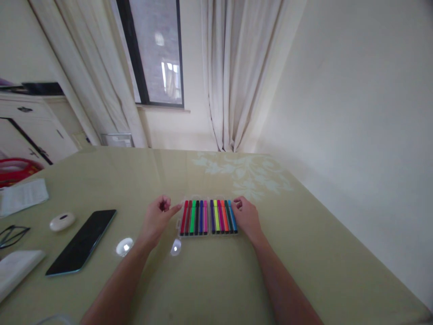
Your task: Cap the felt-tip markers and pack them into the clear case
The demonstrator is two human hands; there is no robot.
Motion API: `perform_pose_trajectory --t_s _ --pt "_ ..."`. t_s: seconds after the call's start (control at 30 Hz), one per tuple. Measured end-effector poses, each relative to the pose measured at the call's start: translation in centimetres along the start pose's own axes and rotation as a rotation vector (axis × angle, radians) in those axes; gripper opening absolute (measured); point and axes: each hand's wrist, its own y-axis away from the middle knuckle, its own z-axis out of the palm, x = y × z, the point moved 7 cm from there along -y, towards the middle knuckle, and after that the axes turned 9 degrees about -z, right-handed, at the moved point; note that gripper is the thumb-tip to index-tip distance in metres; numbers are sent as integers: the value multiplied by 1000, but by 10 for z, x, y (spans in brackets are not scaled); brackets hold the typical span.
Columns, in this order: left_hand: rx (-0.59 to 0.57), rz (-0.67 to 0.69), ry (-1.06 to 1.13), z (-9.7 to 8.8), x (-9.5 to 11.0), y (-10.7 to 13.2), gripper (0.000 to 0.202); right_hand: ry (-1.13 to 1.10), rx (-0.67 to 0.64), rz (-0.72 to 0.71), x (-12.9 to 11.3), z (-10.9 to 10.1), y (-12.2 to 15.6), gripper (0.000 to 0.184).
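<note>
A clear plastic marker case (209, 234) lies open on the table, with several coloured markers (192, 217) side by side in its two halves. My left hand (157, 219) is beside the left edge of the case. Its thumb stretches out to the rim near the red marker, while the other fingers curl away, holding nothing. At the right edge, next to the light blue marker (234, 217), my right hand (246, 216) has its fingers bent in against the case; its fingertips are partly hidden.
On the left of the table (203, 280) lie a black phone (83, 241), a white rounded case (62, 221), eyeglasses (13, 235), a white box (18, 270) and a paper packet (24, 197). A wall (355, 135) borders the right side; curtains (233, 76) hang behind.
</note>
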Motion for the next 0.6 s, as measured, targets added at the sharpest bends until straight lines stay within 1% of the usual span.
perform_pose_trajectory --t_s 0.07,0.13,0.23,0.3,0.37,0.47,0.53,0.6 --pt "51 18 -200 -8 -5 -6 40 14 -9 39 3 -1 0 19" --pt "59 54 -397 -10 -10 -8 36 22 -21 62 4 -2 1 21" --pt "64 109 -620 -4 -12 -3 38 32 -32 69 3 -3 2 22" --pt "56 135 -696 3 -11 3 42 43 -36 74 1 -4 2 23" --pt "12 152 -704 12 -9 9 46 46 -35 78 0 -5 3 23" --pt "-66 164 -652 22 -6 14 52 32 -26 72 0 -5 3 23" --pt "-77 144 -556 22 -4 14 54 -1 -7 74 2 -5 2 24" --pt "-52 85 -373 18 -4 13 53 -62 24 70 5 -5 1 23"
